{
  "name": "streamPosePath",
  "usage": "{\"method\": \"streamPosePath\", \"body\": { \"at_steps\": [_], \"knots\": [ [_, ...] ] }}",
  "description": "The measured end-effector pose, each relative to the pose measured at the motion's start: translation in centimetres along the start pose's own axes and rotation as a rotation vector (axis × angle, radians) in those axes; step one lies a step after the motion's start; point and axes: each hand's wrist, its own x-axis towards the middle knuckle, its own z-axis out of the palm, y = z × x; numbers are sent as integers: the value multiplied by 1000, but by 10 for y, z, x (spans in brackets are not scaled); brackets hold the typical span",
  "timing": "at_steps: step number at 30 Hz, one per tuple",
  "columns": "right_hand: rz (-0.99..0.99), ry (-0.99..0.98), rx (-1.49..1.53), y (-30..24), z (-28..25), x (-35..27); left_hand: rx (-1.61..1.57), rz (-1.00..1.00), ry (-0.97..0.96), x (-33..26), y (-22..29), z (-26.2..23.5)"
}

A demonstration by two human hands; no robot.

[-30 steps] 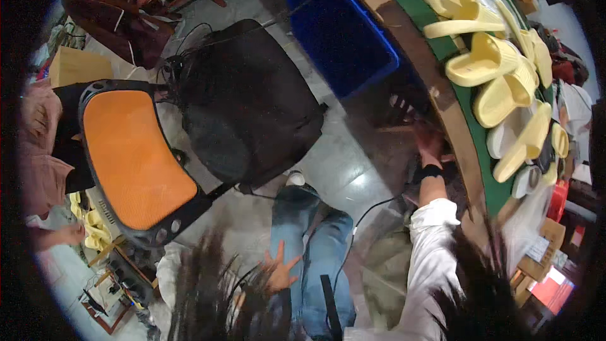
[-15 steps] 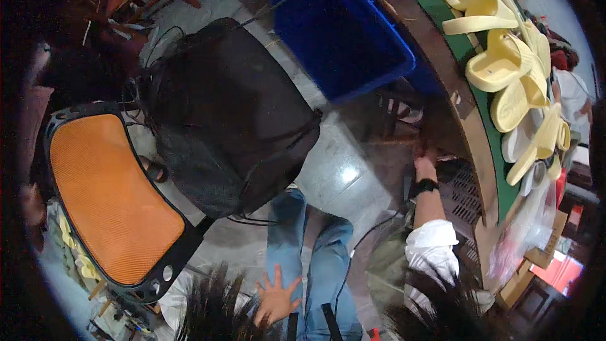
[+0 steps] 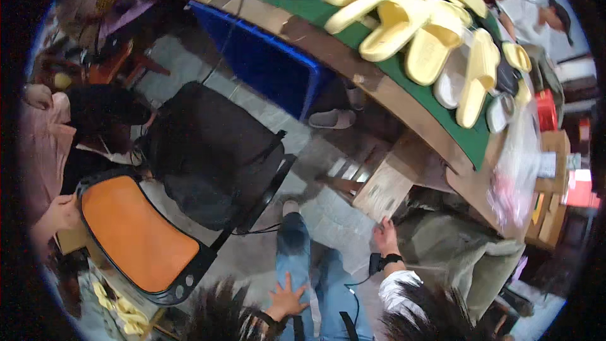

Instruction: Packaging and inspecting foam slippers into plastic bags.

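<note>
My left hand (image 3: pixel 287 300) lies with fingers spread on my left thigh, over blue jeans (image 3: pixel 293 249). My right hand (image 3: pixel 386 238), a black band at its wrist, is closed at the near corner of a small wooden stool (image 3: pixel 384 191). Its fingertips are only partly visible against the wood. The stool leans tilted beside the table's edge, its far end shaded under the table. Close to the right of that hand is a bulky grey-green cloth (image 3: pixel 451 246).
Yellow slippers (image 3: pixel 432 53) crowd the green-topped table (image 3: pixel 473 142). Beneath it stands a blue bin (image 3: pixel 252 57). A black chair seat (image 3: pixel 218 145) with an orange backrest (image 3: pixel 139 233) is at left, another person's hand (image 3: pixel 60 215) beside it. Another person (image 3: pixel 527 16) is beyond the table.
My right hand has come back from under the table, and the wooden stool now shows at it. My left hand stays on the thigh. The view has turned, bringing more of the table in.
</note>
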Motion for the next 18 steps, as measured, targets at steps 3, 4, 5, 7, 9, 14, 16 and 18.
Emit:
{"method": "streamPosePath", "body": {
  "at_steps": [3,4,5,7,9,14,16,18],
  "knots": [
    [241,42,518,44,-53,-30,5,34,-11,-7,1,16],
    [291,125,532,49,-65,-40,-20,37,-36,-5,2,24],
    [279,126,565,53,-76,-45,-45,39,-61,-4,4,32],
    [400,147,455,70,-113,-52,42,36,-9,-2,12,53],
    [396,137,473,87,-145,-59,119,30,48,2,23,74],
    [-261,-165,-1162,144,-212,-116,410,248,261,14,-7,102],
    [47,-4,-635,194,-275,-127,551,339,321,0,44,52],
    [309,75,-79,210,-284,-137,395,390,169,-3,54,23]
  ]
}}
